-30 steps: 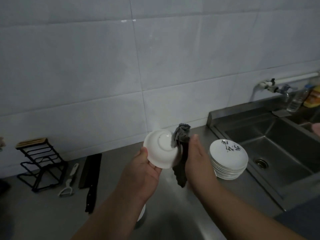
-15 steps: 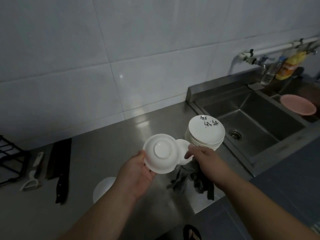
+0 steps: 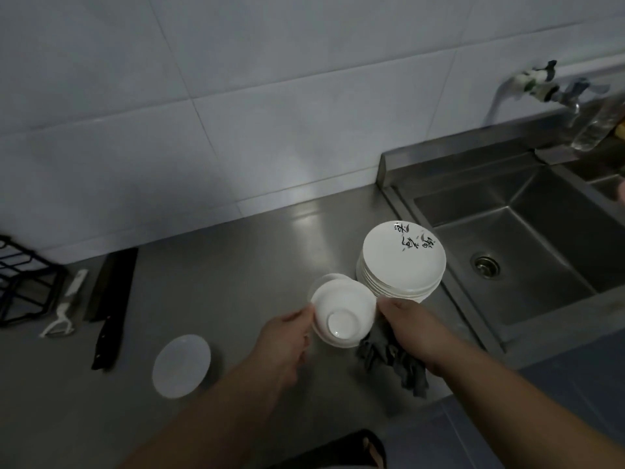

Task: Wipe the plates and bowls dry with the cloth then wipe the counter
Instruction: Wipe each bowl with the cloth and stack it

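Kitchen, domestic in look. You stand at a stainless steel counter (image 3: 236, 272) with an inset sink (image 3: 541, 252), a wall tap (image 3: 554, 88) and white wall tiles (image 3: 236, 96). Stacked plates (image 3: 402, 265) and a knife (image 3: 108, 319) lie on it.

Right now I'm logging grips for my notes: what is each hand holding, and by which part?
Left hand holds the upturned white bowl by its rim; right hand grips the grey cloth by its bunched top, fingertips at the bowl's opposite rim.

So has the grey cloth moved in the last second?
Yes. The cloth was raised at the bowl; now it hangs lower under the right hand, below the plate stack.
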Demonstrator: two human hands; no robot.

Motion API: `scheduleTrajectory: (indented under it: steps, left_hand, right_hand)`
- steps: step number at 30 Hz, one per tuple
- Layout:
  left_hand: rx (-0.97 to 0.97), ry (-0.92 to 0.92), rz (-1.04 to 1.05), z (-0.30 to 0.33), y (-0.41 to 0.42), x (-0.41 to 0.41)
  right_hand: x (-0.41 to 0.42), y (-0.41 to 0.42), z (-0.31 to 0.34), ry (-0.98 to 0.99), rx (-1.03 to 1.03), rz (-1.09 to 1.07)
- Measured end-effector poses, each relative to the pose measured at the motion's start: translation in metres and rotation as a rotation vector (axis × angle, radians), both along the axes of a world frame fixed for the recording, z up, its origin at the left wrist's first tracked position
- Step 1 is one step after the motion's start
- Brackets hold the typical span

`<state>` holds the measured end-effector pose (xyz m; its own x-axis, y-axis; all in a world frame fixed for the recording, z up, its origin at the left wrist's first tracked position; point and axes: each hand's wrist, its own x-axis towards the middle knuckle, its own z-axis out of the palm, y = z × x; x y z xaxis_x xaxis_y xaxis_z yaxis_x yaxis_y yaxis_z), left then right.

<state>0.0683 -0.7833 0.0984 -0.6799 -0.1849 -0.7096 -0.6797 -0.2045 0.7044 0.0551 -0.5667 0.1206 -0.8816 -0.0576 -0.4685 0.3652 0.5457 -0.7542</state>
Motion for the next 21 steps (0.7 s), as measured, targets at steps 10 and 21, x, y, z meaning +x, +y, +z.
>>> scheduleTrajectory:
  steps: [10,21]
  left_hand:
    - [-0.163,0.209,-0.013,-0.014,0.008,-0.018]
    - [-0.573,0.330,-0.233,-0.033,0.007,-0.032]
  right_hand:
    - [-0.035,0.010,-0.019,-0.091,-0.145,0.010]
    - [-0.054,0.004,-0.045,0.145,0.070,0.140]
